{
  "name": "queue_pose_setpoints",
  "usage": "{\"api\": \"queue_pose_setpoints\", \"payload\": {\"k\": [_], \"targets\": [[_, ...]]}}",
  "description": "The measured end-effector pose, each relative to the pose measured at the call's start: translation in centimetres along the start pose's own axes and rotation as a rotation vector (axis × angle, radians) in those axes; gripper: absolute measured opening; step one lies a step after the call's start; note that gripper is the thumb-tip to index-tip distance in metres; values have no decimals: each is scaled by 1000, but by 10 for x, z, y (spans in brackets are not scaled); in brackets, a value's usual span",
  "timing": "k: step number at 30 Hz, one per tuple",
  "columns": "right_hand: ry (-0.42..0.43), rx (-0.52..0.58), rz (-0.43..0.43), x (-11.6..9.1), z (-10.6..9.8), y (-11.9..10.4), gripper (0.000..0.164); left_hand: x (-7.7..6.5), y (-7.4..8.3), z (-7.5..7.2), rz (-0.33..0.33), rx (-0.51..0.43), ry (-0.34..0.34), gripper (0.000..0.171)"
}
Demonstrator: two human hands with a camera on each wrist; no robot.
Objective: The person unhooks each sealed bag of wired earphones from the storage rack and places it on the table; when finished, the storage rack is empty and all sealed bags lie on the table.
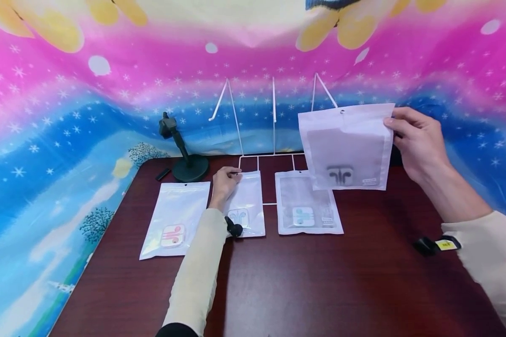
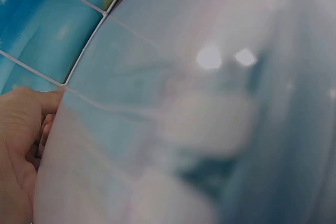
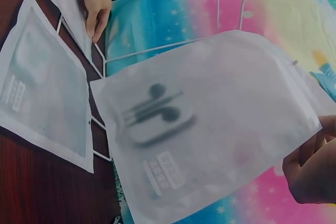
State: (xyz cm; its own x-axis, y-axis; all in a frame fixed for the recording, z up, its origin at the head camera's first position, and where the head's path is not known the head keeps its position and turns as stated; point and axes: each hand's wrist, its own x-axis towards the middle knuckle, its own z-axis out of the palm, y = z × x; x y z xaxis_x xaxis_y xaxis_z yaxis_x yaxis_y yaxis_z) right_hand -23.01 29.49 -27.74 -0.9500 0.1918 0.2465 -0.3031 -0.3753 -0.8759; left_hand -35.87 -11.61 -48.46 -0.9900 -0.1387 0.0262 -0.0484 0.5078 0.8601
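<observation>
My right hand [image 1: 421, 140] pinches the upper right corner of a white pouch [image 1: 346, 135] with dark earphones in a case showing through it. This pouch hangs upright above the table, its top hole at the tip of the right hook [image 1: 326, 91]; whether the hook passes through I cannot tell. In the right wrist view the same pouch [image 3: 220, 93] fills the middle. My left hand [image 1: 225, 185] pinches the upper left edge of a pouch with pale blue earphones [image 1: 250, 192]. In the left wrist view a blurred pouch [image 2: 131, 145] hides most of the scene.
A pouch with pink earphones [image 1: 185, 206] lies at left, one with mint-green earphones [image 1: 305, 194] right of centre. The white wire rack [image 1: 274, 112] stands at the back, its base under the pouches. A black stand [image 1: 189, 166] and small black object [image 1: 163, 174] sit back left.
</observation>
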Motion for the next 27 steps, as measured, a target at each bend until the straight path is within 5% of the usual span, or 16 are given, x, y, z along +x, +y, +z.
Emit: {"api": "queue_pose_setpoints", "payload": {"k": [14, 27], "targets": [[-6, 139, -4, -19, -24, -11, 17, 3, 0, 1, 16, -14, 13, 19], [38, 64, 40, -36, -69, -9, 19, 4, -1, 4, 28, -6, 13, 18]]}}
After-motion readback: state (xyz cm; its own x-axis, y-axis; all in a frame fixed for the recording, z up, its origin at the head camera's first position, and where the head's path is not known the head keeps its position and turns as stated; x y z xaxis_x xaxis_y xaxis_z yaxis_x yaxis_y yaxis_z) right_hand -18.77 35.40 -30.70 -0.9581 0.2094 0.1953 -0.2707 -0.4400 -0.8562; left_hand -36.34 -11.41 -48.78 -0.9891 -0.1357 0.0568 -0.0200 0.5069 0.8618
